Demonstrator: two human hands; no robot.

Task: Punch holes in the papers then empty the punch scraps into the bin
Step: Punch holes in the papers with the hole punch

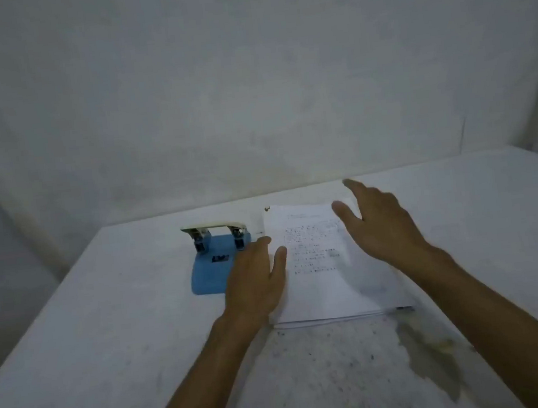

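A blue hole punch (211,269) with a cream lever stands on the white table, lever raised, its base facing me. Just right of it lies a thin stack of printed papers (322,281), flat on the table. My left hand (255,281) hovers open, fingers apart, over the gap between the punch's base and the papers' left edge, covering the punch's right corner. My right hand (379,225) is open above the papers' upper right part, fingers spread and pointing away from me. Neither hand holds anything. No bin is in view.
The white table (109,337) meets a pale wall at the back and has a dark stain (432,352) near the front right. A small dark object (404,308) lies at the papers' lower right corner. A thin cable hangs at the far right wall.
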